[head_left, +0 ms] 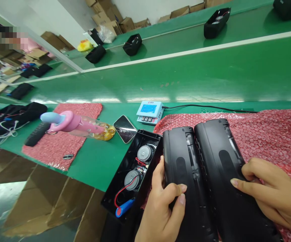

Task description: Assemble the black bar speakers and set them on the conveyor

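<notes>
Two long black plastic casings lie side by side, backs up, with slots along their edges. My left hand is closed on the left casing, thumb and fingertips on its top face. The right-hand casing is held at its right edge by my right hand, thumb on top and fingers curled at the side. Left of them is an open black speaker box. It contains two round speaker drivers, red and black wires, and a blue cylindrical battery.
Red bubble wrap lies under the casings. Beyond are a blue tester with a cable, a phone and a pink bottle. Black speaker shells sit on the green line behind. Cardboard boxes stand at lower left.
</notes>
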### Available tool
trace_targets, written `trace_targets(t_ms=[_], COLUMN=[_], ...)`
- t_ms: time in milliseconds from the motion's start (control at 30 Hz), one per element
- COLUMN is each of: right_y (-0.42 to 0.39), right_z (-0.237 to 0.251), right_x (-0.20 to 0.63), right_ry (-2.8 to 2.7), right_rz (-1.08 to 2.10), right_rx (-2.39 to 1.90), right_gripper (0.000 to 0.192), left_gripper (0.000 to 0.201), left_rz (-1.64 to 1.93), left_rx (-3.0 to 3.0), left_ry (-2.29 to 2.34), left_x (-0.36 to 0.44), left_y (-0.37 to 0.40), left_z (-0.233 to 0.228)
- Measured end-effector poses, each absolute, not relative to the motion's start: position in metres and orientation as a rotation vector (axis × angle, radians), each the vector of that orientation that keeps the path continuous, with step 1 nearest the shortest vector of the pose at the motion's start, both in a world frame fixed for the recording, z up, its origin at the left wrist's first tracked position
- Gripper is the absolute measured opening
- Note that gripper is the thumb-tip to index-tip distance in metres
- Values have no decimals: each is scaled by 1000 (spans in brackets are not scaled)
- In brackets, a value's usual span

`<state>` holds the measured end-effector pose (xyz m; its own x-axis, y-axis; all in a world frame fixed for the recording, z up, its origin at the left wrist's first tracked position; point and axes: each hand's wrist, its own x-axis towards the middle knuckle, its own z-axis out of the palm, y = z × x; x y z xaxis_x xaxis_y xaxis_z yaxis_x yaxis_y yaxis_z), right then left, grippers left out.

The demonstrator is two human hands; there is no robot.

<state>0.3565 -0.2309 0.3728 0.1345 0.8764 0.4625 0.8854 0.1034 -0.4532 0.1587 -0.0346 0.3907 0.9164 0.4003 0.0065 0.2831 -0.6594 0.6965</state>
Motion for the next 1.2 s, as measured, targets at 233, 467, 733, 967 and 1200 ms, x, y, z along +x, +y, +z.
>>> trace_targets(t_ms=[233, 467, 733, 967, 1200], right_y=[-227, -224, -220, -225, -226], right_z=[380, 386, 387, 373, 368], right_x=[353, 351, 351, 348, 349], right_ry=[-1676, -1642, -1653, -1572, -1530], right_rz=[52, 29, -22, -94, -154], right_rx=[-1872, -1890, -1867, -1888, -1999], right_gripper=[28, 27, 28, 32, 41], left_gripper=[20, 19, 19, 16, 20], left_rz=[214, 208, 254, 294, 350], left_rx=[2335, 2340, 2297, 2305, 2248], left_ry=[484, 485, 507, 514, 564], left_x=[159, 158, 162, 162, 164], left_y=[-34, -33, -36, -36, -39], left_z=[389, 387, 387, 385, 384])
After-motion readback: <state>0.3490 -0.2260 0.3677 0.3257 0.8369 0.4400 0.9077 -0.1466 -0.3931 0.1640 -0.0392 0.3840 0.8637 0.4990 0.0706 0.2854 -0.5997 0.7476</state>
